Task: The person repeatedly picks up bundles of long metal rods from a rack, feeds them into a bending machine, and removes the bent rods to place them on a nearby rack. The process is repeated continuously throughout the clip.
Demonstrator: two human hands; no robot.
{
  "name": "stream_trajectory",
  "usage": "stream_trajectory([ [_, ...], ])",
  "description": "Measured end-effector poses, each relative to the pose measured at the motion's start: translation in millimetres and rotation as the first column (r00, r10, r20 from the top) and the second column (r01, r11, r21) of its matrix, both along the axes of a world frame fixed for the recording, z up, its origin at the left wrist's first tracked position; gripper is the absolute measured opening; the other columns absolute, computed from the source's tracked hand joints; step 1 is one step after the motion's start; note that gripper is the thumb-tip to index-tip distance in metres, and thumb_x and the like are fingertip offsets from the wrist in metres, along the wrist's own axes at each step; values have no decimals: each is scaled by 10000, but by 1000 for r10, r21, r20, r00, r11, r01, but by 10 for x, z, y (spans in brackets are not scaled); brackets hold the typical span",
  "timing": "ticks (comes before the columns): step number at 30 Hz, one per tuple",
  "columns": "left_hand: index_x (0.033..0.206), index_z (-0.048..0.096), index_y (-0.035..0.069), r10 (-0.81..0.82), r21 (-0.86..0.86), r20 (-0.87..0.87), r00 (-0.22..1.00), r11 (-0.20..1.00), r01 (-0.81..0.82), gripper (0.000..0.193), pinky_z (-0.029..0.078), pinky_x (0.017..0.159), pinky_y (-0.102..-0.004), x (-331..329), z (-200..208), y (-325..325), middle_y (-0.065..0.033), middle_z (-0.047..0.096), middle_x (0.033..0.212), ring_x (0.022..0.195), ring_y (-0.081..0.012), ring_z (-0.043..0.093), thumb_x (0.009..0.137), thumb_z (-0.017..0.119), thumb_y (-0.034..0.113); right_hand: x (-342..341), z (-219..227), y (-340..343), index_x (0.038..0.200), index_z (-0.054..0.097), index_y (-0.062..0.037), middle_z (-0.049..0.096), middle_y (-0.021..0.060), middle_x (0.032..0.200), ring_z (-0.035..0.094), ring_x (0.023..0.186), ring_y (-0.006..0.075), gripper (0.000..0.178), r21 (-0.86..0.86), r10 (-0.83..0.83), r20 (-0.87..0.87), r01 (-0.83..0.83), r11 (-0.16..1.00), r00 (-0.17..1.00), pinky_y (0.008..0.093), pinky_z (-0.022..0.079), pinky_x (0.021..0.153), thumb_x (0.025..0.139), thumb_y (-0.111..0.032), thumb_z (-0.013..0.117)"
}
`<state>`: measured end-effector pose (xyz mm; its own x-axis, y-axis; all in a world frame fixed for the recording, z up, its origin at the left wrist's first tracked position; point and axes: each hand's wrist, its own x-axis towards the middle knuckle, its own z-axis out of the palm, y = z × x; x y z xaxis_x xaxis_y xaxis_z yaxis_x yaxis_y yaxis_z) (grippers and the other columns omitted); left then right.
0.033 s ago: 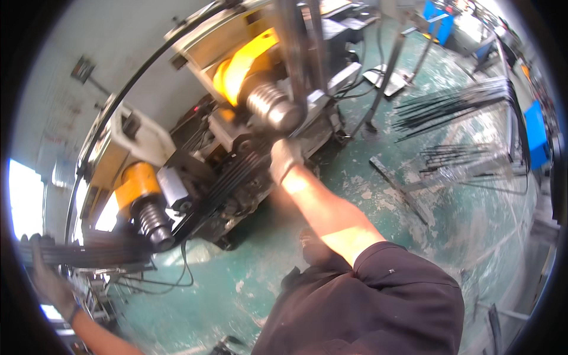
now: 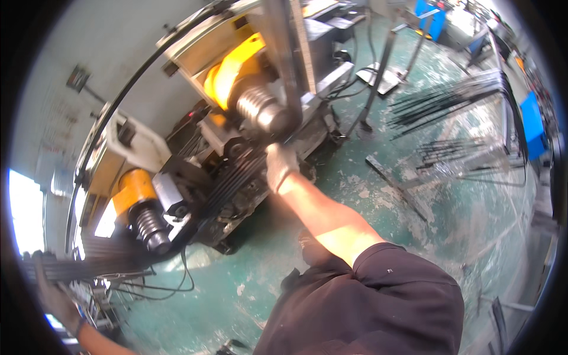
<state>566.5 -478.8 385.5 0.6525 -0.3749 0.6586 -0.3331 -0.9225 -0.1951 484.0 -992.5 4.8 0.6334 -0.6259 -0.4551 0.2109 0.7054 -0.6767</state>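
Note:
A bundle of long dark metal bars [image 2: 228, 186] runs along the front of a machine, from the middle of the view to the far left. My gloved left hand [image 2: 56, 299] is closed round the bundle's far-left end, its fingers reaching over the top. At the other end, my gloved right hand [image 2: 281, 165] is closed at the bars, just below a ribbed metal shaft [image 2: 257, 106] under a yellow housing [image 2: 228, 74]. Blur and the glove hide the right fingertips. A second ribbed shaft [image 2: 149, 225], under an orange-yellow housing [image 2: 133, 189], stands close over the bundle's left part.
Black rods [image 2: 444, 103] lie stacked on a rack [image 2: 507, 118] at the right. A loose flat bar [image 2: 393, 186] rests on the worn green floor [image 2: 361, 201]. Cables [image 2: 188, 278] hang below the machine. A black hose [image 2: 133, 83] arcs across the machine's left side.
The whole view has shifted slightly, with the machine and rack now a little farther left. Both hands stay at the bars, and no change of grip shows.

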Motion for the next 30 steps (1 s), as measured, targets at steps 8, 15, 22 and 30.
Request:
stream_trajectory([
  [8,1093,773,-45,-149,-14,156,976,988,153,259,571,940,-447,-2069,-1140,-751,-186,754,1044,1007,-303,701,1058,555,91,-2297,-266,-586,963,669,-28,736,99,846,713,715,217,194,41,-161,114,157,987,980,383,590,646,1052,-196,706],
  [15,1087,719,-93,-660,-842,-233,715,-230,-487,301,547,944,-459,-2787,-3001,-1163,-250,736,1101,980,-339,678,1060,576,171,-4772,-131,-1966,816,735,-66,742,63,700,672,597,153,373,-653,-547,-259,273,706,796,321,517,551,1094,-290,628],
  [22,1011,683,-103,-825,-645,-550,129,322,-693,196,535,975,-367,-4496,-5151,-2781,-135,716,1054,1040,-248,668,947,585,54,-6212,822,-3425,1070,708,-1,716,59,800,647,706,159,296,-899,-771,-105,272,344,628,340,521,690,1049,-297,698],
  [30,1142,713,44,-912,-275,-410,8,115,-954,245,513,851,-325,-5111,-5570,-4176,-33,708,1050,958,-153,648,917,622,73,-6921,954,-5318,1248,666,-89,737,301,1113,708,1101,472,331,-885,-834,-438,-323,335,335,513,563,958,1041,-347,647],
])
